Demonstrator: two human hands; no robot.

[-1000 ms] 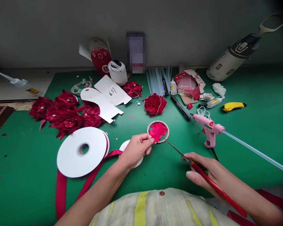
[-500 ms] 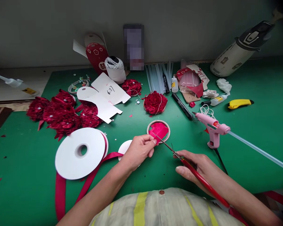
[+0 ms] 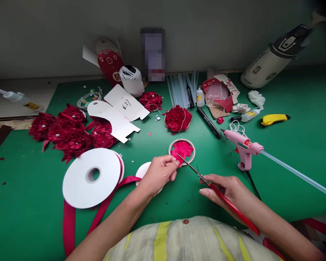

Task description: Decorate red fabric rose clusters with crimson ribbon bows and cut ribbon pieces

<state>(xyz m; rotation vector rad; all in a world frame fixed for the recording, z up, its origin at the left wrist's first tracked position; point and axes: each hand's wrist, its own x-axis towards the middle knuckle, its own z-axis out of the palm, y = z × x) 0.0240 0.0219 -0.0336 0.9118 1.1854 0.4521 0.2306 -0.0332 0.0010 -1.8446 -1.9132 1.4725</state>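
Note:
My left hand point(image 3: 163, 172) is closed in a pinch on a small piece of red ribbon point(image 3: 176, 156), over the near edge of a round ring point(image 3: 193, 156). Inside that ring lie loose cut red pieces point(image 3: 185, 148). My right hand point(image 3: 220, 188) is wrapped round red-handled scissors point(image 3: 229, 204), whose metal blades point left to the ribbon piece at my left fingertips. Whether the blades are parted is hard to see. A white spool point(image 3: 78, 181) of dark red ribbon point(image 3: 69, 226) stands left of my left hand, its ribbon running behind my left wrist.
Dark red fabric flowers point(image 3: 70, 134) lie at the left, and another flower point(image 3: 178, 119) sits beyond the ring. A pink glue gun point(image 3: 244, 146) with a long glue stick stands at the right. Behind are a marker point(image 3: 208, 122), a yellow cutter point(image 3: 275, 119), glue sticks point(image 3: 176, 90) and a bottle point(image 3: 271, 58).
The scissors and my right thumb have shifted slightly left. My left hand keeps its pinch at the ring. The whole view has moved a little.

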